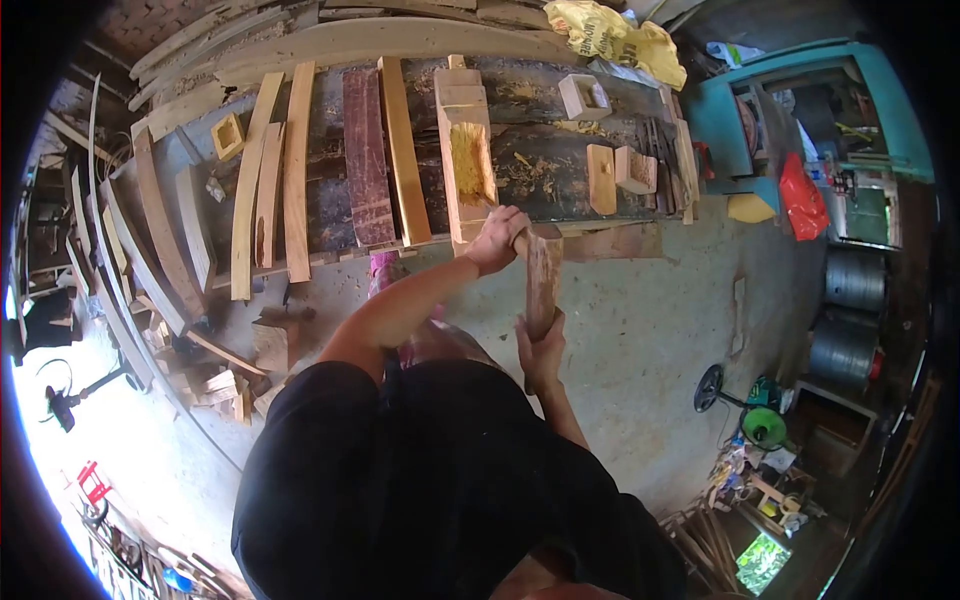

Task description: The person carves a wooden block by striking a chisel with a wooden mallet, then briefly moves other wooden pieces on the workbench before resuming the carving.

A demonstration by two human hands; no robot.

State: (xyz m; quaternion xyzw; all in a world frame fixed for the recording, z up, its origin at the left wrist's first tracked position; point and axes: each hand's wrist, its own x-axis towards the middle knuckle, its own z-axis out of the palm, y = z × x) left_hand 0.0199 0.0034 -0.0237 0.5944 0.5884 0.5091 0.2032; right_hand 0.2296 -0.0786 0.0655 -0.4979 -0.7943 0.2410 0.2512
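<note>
On the workbench lies a thick wooden block point(447, 115) with a long hollow point(470, 160) cut into its face. My left hand point(497, 241) is closed at the near end of that hollow, around what looks like a tool handle; a thin dark shaft shows just beyond the fingers. Below and to the right, my right hand point(541, 352) grips the lower part of a thick wooden mallet-like piece point(543, 285). The upper end of this piece is beside my left hand, close to the fingers.
Wooden strips point(297, 170) and a reddish board point(367, 150) lie left of the block. Small hollowed blocks point(601, 180) sit to the right. A teal machine frame point(725, 120) stands at the right, with a fan point(709, 388) on the floor below.
</note>
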